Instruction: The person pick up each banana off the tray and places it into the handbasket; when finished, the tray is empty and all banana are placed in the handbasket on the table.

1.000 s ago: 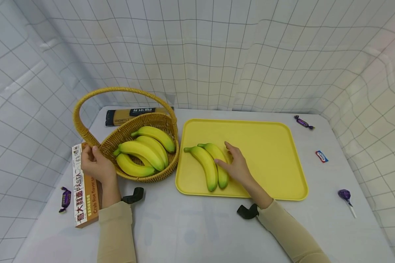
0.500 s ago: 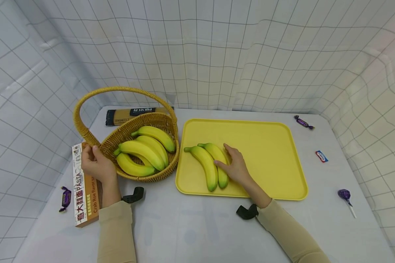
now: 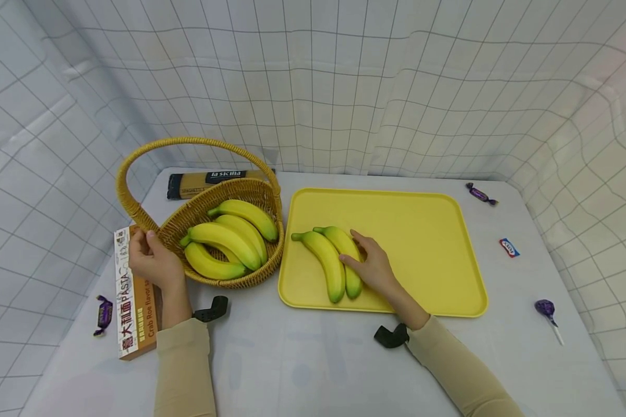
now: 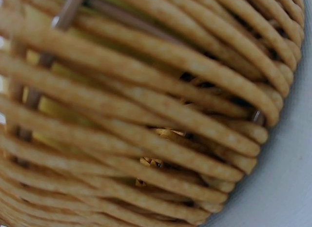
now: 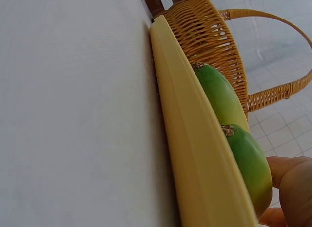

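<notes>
My left hand (image 3: 156, 263) pinches the base of the handle (image 3: 142, 217) on a woven basket (image 3: 255, 279), at its left side. Inside lie several bananas (image 3: 224, 243). The left wrist camera sees only the basket's weave (image 4: 122, 90) close up. On the yellow tray (image 3: 422, 249), two bananas lie side by side. My right hand (image 3: 374, 263) is around the right banana (image 3: 339, 236), thumb across its top and fingers along its far right side. The left banana (image 3: 320, 260) lies against it. Their green tips (image 5: 248, 163) rise above the tray's wall (image 5: 195, 134) in the right wrist view.
A pasta box (image 3: 135, 307) lies by the left forearm, and a spaghetti pack (image 3: 190, 185) behind the basket. Wrapped candies (image 3: 103, 315) sit at far left and, beyond the tray, a purple candy (image 3: 481, 193), a small red-blue candy (image 3: 509, 248) and a lollipop (image 3: 545, 309).
The fingers of my right hand have drawn in slightly toward the right banana. My left hand, the basket and the tray look unmoved.
</notes>
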Tool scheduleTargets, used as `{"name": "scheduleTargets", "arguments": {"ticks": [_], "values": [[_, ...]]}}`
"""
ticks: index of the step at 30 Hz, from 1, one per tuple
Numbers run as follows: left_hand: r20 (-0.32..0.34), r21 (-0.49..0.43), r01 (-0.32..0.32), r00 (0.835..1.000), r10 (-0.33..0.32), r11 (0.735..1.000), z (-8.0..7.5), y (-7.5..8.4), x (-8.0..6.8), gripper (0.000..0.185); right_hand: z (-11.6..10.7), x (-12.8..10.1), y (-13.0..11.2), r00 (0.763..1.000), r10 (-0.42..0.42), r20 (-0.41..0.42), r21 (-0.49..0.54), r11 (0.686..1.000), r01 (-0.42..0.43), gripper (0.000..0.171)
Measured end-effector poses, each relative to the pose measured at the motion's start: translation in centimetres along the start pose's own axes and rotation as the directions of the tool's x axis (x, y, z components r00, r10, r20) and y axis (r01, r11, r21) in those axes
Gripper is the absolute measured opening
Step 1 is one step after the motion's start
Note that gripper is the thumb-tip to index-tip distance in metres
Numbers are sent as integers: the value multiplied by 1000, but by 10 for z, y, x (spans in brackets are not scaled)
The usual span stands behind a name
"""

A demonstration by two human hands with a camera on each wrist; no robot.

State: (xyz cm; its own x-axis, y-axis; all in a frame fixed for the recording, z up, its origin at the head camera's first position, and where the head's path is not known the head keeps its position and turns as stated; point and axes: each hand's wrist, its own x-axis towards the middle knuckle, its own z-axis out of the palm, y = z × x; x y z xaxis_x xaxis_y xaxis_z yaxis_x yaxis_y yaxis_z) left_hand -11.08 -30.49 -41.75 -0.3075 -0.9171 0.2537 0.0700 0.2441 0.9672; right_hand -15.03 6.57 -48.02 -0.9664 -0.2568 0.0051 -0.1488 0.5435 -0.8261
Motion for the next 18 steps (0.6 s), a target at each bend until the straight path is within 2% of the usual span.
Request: {"name": "scheduleTargets", "arguments": {"ticks": [8,18], "values": [[-2,0,-32,999,32,999,2,-27,13,25,1,-1,1,997,-63,-42,-33,998,62,61],[7,-12,-47,999,47,999,1,-26,12,25,1,-1,2,993,-45,-108,-46,998,40,56]]}}
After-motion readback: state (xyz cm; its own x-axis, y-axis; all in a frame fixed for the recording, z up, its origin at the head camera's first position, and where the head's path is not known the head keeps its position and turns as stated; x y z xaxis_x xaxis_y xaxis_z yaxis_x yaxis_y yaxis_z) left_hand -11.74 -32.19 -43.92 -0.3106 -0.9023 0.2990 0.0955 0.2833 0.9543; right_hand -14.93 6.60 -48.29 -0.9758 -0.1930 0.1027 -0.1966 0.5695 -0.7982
